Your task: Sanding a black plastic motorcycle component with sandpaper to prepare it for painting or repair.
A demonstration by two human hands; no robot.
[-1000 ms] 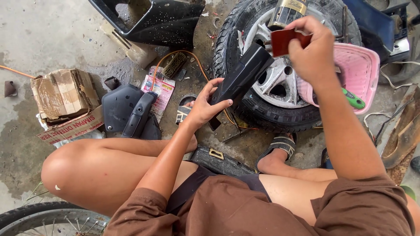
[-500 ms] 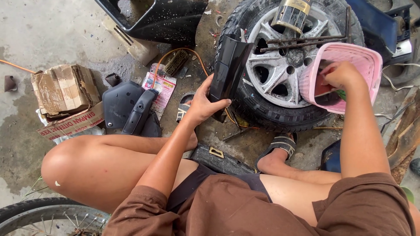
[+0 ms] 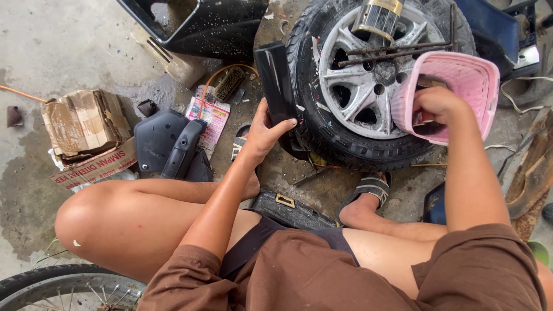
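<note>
- The wheel lies flat on the floor at twelve o'clock from the person.
- The pink basket sits on its two o'clock edge; the right hand reaches inside it, its grasp hidden.
- The black panel, long axis toward twelve, is gripped at its lower end by the left hand, which is the nearer.

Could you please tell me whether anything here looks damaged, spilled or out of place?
The cardboard box at left is torn and crushed. Dark wet stains spread over the concrete floor near it. The pink basket sits tilted on the wheel, with the right hand inside.
</note>
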